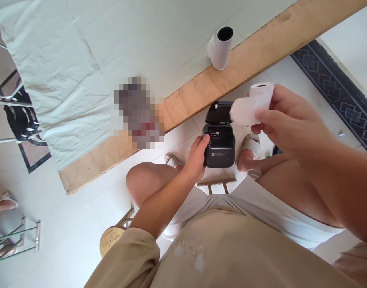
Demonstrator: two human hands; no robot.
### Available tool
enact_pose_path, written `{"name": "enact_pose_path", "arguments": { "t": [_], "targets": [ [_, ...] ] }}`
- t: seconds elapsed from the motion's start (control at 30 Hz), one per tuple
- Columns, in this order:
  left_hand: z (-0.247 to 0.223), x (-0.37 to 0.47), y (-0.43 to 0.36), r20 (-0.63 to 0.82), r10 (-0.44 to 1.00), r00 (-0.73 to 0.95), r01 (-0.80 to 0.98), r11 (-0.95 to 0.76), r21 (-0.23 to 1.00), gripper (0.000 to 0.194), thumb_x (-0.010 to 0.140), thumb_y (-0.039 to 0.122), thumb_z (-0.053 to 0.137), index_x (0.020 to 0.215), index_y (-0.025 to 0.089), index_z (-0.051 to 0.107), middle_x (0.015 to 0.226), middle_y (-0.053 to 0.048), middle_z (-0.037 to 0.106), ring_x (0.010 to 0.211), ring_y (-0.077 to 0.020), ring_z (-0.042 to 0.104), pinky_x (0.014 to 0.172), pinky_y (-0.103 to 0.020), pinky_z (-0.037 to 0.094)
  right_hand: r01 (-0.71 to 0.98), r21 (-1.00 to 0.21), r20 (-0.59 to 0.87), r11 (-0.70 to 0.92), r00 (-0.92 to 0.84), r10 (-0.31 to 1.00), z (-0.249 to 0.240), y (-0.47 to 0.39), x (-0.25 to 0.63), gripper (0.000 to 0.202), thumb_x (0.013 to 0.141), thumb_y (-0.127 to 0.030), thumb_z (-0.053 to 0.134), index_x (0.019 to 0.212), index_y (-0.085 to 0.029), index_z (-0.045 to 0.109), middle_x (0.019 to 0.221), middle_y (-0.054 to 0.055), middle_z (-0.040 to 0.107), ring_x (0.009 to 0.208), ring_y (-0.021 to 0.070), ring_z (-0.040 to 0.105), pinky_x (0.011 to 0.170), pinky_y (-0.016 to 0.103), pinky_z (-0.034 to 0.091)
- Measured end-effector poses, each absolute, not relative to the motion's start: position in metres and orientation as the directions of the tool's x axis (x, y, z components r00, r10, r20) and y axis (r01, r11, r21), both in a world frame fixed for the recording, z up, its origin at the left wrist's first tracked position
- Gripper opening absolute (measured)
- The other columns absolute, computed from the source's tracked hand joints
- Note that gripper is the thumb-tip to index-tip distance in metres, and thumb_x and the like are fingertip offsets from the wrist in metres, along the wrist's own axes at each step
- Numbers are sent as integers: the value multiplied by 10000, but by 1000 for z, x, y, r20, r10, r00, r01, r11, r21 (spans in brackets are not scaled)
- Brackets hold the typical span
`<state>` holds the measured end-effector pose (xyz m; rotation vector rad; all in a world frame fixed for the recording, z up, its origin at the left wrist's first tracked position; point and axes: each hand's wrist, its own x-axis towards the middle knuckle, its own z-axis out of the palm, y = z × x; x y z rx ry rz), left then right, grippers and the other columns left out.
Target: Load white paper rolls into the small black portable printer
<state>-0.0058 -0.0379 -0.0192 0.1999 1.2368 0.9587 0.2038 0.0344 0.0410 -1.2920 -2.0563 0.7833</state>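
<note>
My left hand (198,154) holds a small black device (221,154) by its left side, above my lap. The device's lid (220,112) is raised, and its inner compartment faces up. Just to the upper right, my right hand (281,116) grips a small white paper roll (260,98) between thumb and fingers. A loose end of the paper hangs to the left, close to the raised lid; whether they touch I cannot tell. A larger white roll (221,52) with a dark core stands upright on the table by its wooden edge.
A pale cloth covers the table (177,108), whose bare wooden edge runs diagonally before me. A blurred-out item (138,114) lies at that edge. A round wooden stool (111,240) stands lower left. Another person's foot (8,200) shows at far left.
</note>
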Motion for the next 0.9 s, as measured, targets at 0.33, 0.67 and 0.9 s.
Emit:
{"name": "enact_pose_path", "arguments": {
  "t": [0.33, 0.67, 0.9],
  "targets": [
    [-24, -14, -49, -711, 703, -19, -514, 603, 610, 554, 747, 674, 954, 940, 237, 672, 886, 10, 696, 945, -214, 685, 876, -333, 509, 645, -601, 192, 471, -456, 869, 77, 91, 98, 371, 984, -200, 667, 1335, -317, 642, 1303, 56, 775, 1159, 288, 744, 946, 433, 617],
    [-16, -21, -51, -706, 708, 22, -553, 597, 581, 580, 734, 672, 969, 947, 212, 687, 852, 10, 680, 874, -197, 670, 807, -321, 507, 738, -426, 426, 523, -347, 836, 88, 108, 97, 593, 1046, -444, 530, 1485, -84, 704, 1489, 130, 728, 1449, 408, 627, 1240, 526, 461],
    [-12, -27, -54, -730, 681, 51, -564, 623, 542, 630, 693, 695, 987, 969, 211, 693, 883, 6, 699, 855, -188, 657, 782, -318, 504, 882, -423, 81, 206, -190, 979, 82, 130, 100, 550, 1080, -273, 552, 1561, -13, 613, 1638, 295, 517, 1550, 379, 540, 1188, 485, 490]
  ]
}}
